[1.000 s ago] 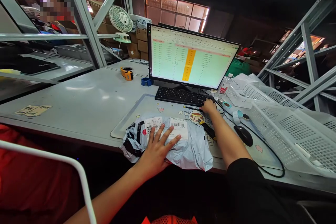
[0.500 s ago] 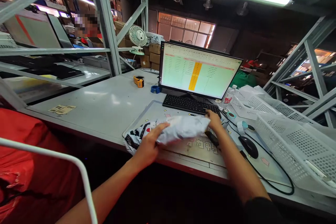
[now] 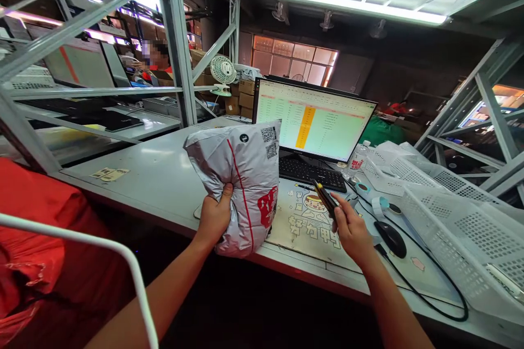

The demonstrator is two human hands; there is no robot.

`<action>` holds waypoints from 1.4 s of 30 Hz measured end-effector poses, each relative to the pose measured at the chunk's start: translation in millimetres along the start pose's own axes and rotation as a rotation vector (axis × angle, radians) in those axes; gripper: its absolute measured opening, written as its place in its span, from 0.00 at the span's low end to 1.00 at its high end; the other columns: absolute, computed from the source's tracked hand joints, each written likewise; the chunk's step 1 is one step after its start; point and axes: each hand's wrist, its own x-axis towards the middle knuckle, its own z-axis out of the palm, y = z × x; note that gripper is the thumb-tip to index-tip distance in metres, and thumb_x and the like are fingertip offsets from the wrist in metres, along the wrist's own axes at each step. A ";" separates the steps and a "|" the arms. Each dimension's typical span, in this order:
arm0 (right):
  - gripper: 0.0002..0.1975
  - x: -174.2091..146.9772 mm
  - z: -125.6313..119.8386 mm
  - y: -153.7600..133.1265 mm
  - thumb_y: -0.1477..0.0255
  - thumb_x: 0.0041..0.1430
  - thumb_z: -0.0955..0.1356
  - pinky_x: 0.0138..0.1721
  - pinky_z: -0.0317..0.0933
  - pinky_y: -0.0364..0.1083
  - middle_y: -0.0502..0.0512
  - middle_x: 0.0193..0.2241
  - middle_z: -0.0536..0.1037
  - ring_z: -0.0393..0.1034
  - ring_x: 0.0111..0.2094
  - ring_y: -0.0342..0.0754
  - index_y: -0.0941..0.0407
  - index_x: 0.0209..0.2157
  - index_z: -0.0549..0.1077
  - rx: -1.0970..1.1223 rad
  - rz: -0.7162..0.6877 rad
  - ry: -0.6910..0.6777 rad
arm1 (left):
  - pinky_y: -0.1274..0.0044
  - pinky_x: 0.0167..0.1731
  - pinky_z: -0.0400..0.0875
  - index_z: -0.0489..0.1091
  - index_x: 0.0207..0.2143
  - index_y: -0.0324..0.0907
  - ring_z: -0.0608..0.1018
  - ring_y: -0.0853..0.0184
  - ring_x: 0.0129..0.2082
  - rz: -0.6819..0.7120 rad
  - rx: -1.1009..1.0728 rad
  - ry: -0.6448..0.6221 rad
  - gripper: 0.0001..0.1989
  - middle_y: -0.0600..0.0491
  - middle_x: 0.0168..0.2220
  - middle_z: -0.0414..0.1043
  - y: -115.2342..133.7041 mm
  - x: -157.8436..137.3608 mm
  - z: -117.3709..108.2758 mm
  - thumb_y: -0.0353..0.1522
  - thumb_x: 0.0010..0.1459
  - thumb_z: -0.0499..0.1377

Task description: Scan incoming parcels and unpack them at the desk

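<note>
My left hand pinches the side of a grey-white plastic mailer bag, thumb on the front. The bag stands tilted up over the desk's front edge, showing a red line, red print and two QR codes. To its right, my right hand is closed around a slim dark phone-like object, seen nearly edge-on with a small yellow spot near its tip. Its exact kind I cannot make out. Beneath it lies a printed desk mat with a cartoon figure.
Behind the mat stand a keyboard and a lit monitor. A black mouse, its cable and tape rolls lie to the right, beside white perforated baskets. At left are a red sack and a white bar.
My left hand has raised the mailer bag from lying flat to upright, turning its printed face toward me. My right hand has left the keyboard area and now holds the dark object.
</note>
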 end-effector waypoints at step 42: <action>0.19 37.3 75.2 -26.6 0.67 0.70 0.65 0.62 0.66 0.57 0.63 0.56 0.80 0.74 0.57 0.55 0.57 0.58 0.76 0.123 -0.211 -0.240 | 0.60 0.59 0.67 0.74 0.59 0.41 0.71 0.51 0.59 0.946 0.572 -0.788 0.19 0.42 0.58 0.74 -1.3 -4.4 36.9 0.35 0.67 0.65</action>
